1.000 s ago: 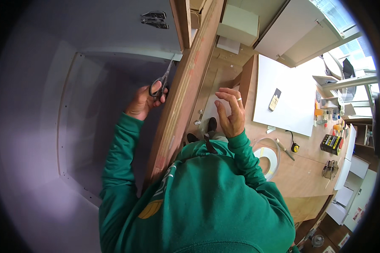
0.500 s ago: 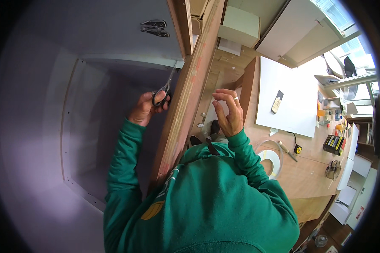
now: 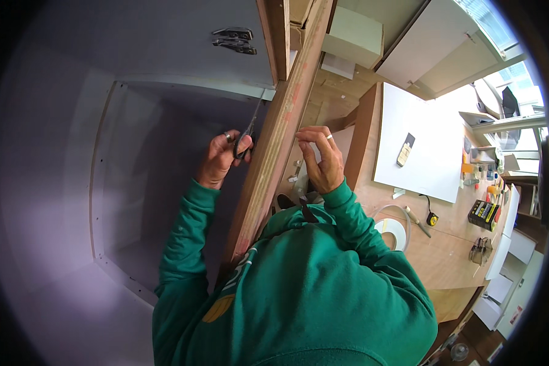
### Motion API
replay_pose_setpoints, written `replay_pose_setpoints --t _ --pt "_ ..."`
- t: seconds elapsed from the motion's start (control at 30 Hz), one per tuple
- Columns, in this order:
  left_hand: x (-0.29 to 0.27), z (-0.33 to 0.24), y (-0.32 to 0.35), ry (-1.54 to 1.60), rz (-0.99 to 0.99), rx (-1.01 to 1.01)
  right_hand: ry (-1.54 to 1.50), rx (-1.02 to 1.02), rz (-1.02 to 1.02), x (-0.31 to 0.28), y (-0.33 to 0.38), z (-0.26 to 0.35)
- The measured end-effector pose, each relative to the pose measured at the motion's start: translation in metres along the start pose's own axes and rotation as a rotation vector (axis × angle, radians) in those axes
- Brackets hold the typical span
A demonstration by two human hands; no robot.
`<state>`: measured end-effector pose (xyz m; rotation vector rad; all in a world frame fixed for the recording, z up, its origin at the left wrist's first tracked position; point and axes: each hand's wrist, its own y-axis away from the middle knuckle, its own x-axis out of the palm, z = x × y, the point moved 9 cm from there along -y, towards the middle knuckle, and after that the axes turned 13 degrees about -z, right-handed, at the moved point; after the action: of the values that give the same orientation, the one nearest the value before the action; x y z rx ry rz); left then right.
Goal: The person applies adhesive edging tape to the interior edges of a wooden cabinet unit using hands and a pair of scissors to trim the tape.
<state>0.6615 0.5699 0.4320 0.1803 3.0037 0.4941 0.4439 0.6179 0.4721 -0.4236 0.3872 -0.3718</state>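
Note:
Scissors [image 3: 244,144] with dark handles sit in my left hand [image 3: 217,161], fingers closed around the loops. Their blades point up and away, the tips at the right end of a white edge strip [image 3: 195,85] inside the pale cabinet [image 3: 128,183]. Whether the tips touch the strip, I cannot tell. My right hand [image 3: 326,163] hovers just right of a layered wooden edge [image 3: 280,125], holding nothing that I can see. Its fingers are bent, with the thumb apart from them.
Metal hinges [image 3: 234,41] lie on the grey panel above. On the workbench [image 3: 439,256] at right are a white board [image 3: 421,146], a roll of white edging [image 3: 391,233], a tape measure [image 3: 432,218], a black-and-yellow box [image 3: 484,215] and several bottles. The wooden edge divides cabinet from bench.
My view has shifted slightly, moving the cabinet and bench a little to the right in it. My right hand has come closer to the wooden edge. The scissors stay near the strip's end.

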Motion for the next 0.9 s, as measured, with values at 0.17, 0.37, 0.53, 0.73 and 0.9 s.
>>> replay_pose_setpoints --t 0.17,0.37,0.53,0.73,0.9 --pt "-0.003 -0.003 0.000 -0.041 -0.008 0.008 -0.063 0.032 0.011 0.006 -0.001 0.004" --pt "0.004 -0.005 0.001 -0.020 0.113 -0.015 -0.367 0.223 0.137 0.024 0.003 0.053" --pt "-0.016 0.010 -0.001 -0.047 0.144 -0.097 -0.415 0.309 0.216 0.025 0.016 0.060" --pt "-0.018 0.002 0.021 0.083 0.271 -0.091 -0.546 0.575 0.125 -0.002 0.052 0.040" --pt "-0.012 -0.046 0.064 0.045 0.205 0.133 -0.620 0.549 0.227 0.028 0.072 0.072"
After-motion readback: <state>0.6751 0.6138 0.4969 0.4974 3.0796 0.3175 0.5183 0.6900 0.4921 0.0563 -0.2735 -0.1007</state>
